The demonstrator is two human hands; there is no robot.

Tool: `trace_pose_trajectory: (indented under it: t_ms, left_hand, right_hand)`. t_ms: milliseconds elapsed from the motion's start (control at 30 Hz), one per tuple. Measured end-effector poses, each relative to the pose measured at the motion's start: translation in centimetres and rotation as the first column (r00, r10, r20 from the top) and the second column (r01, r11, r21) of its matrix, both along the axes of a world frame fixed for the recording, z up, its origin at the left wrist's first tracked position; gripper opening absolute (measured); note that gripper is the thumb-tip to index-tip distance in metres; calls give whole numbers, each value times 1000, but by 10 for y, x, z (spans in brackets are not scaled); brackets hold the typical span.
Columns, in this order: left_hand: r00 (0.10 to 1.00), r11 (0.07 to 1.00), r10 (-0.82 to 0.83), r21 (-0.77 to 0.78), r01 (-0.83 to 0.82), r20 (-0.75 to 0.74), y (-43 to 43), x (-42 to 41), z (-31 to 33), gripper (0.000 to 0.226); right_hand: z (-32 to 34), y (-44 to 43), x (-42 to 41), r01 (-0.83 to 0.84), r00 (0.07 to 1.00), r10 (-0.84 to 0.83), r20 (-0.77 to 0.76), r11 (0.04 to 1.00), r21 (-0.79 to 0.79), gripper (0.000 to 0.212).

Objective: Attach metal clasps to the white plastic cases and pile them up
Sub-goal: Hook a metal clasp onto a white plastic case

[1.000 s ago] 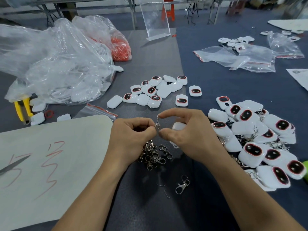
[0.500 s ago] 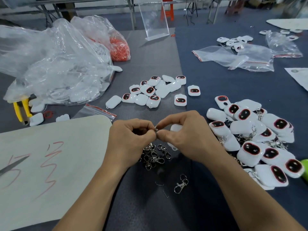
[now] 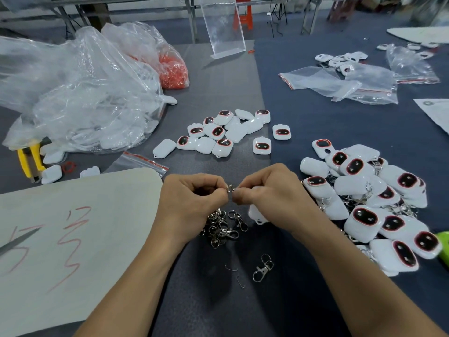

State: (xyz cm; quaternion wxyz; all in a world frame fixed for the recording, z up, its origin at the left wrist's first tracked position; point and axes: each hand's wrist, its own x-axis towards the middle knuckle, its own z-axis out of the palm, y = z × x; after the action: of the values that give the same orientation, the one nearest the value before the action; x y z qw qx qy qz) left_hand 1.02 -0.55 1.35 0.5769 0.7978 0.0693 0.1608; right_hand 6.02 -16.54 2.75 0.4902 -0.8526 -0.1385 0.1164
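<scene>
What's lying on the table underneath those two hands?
A heap of metal clasps lies below the left hand; part of a white case shows under the right hand. The rest of that case is covered.

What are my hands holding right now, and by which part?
One small metal clasp: the left hand pinches its left end, the right hand its right end.

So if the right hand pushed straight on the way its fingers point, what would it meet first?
The right hand pinches the metal clasp; straight beyond it are the fingers of the left hand, pinching the same clasp. Depth is uncertain from one view.
</scene>
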Motion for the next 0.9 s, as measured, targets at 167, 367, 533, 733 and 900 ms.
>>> trace_pose_trajectory:
  t_ms: [167,367,533,733,900]
  left_hand:
    - [999,974,9,224,-16,32,2,-4,-2,8]
    - [996,948,37,312,-59,78,1,-5,-5,11]
    - [995,984,86,151,-91,45,1,0,-5,16]
    - [998,996,59,59,-61,33,0,-1,-6,18]
    - [1000,1000,12,6,-12,24,-1,0,-5,18]
  right_hand:
    - [1,0,-1,11,993,-17,115,999,53,13]
    - [2,-1,-6,-33,969,35,244,999,-14,13]
    - [-1,1,-8,-47,953,50,299,999,-14,13]
    - [0,-2,-2,9,972,-43,231,990,144,15]
    - [1,-2,-2,-13,974,-16,226,992,124,16]
